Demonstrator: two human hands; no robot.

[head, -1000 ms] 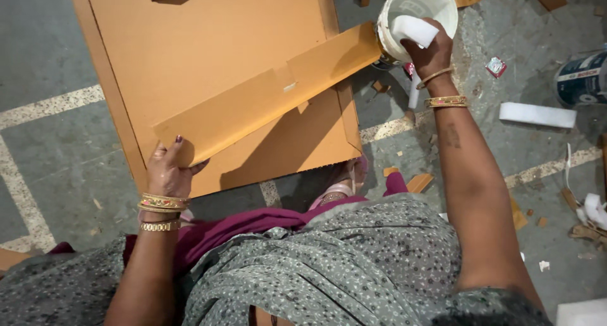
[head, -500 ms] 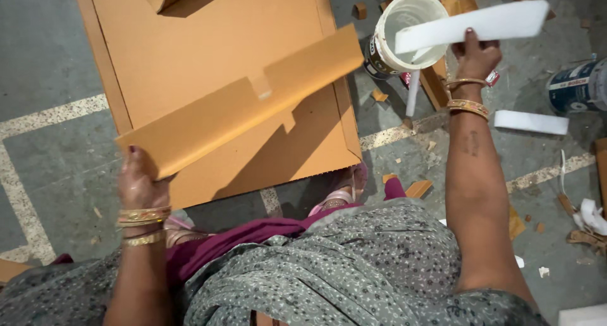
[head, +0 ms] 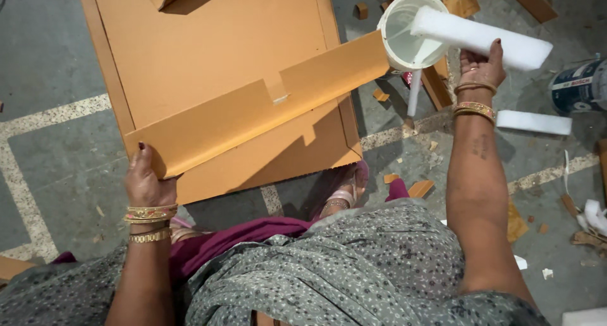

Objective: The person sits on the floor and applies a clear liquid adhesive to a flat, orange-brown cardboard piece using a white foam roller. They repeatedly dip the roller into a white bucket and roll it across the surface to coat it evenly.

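My left hand (head: 147,182) grips the near left end of a long brown cardboard strip (head: 253,108), lifted above a large flat cardboard sheet (head: 208,35) on the floor. A small notch shows at the strip's middle. My right hand (head: 482,66) holds a long white foam block (head: 480,36) raised over a white bucket (head: 404,35) that contains white liquid. The strip's far end reaches almost to the bucket.
Another white foam block (head: 533,122) lies on the grey concrete floor at right, next to a blue can (head: 578,86). Wooden bars (head: 436,86) and cardboard scraps (head: 420,188) are scattered around. My sandalled foot (head: 344,193) stands at the sheet's near edge.
My right hand has lifted the foam block out of the bucket and swung it level to the right. My left hand has raised the cardboard strip off the sheet.
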